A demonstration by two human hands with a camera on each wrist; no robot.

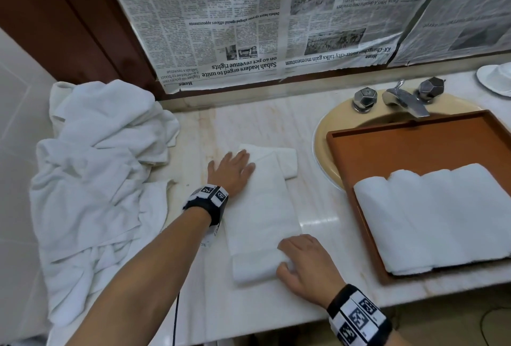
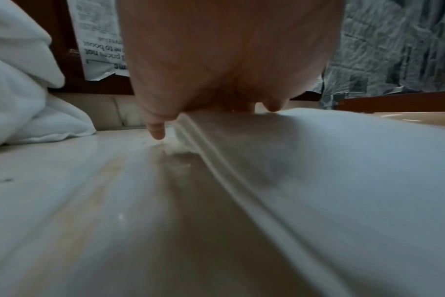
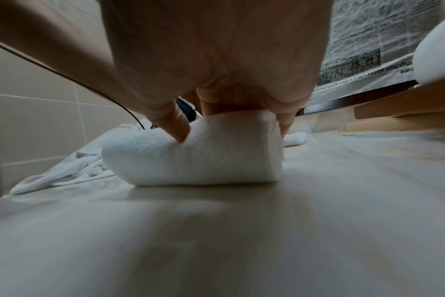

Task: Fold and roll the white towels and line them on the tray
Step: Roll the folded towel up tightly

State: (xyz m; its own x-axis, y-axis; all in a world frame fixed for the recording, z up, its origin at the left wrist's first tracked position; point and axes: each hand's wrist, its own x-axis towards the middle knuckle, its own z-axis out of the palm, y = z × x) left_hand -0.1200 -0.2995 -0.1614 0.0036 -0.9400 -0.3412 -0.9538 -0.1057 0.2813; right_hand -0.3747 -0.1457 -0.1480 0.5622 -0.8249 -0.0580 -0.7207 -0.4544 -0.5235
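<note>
A white towel (image 1: 262,207), folded into a long narrow strip, lies on the marble counter (image 1: 318,207) in the head view. Its near end is turned over into the start of a roll (image 3: 203,156). My right hand (image 1: 307,265) grips that rolled end, thumb and fingers curled round it. My left hand (image 1: 232,171) lies flat on the strip's far left edge, fingers straight, palm pressing the towel (image 2: 343,170). On the brown tray (image 1: 414,146) at the right, several rolled white towels (image 1: 431,215) lie side by side.
A heap of loose white towels (image 1: 99,179) covers the counter's left end. The tray sits over a beige sink (image 1: 326,135) with a metal faucet (image 1: 403,102). Newspaper (image 1: 249,13) covers the wall behind. A white dish (image 1: 495,77) stands at the far right.
</note>
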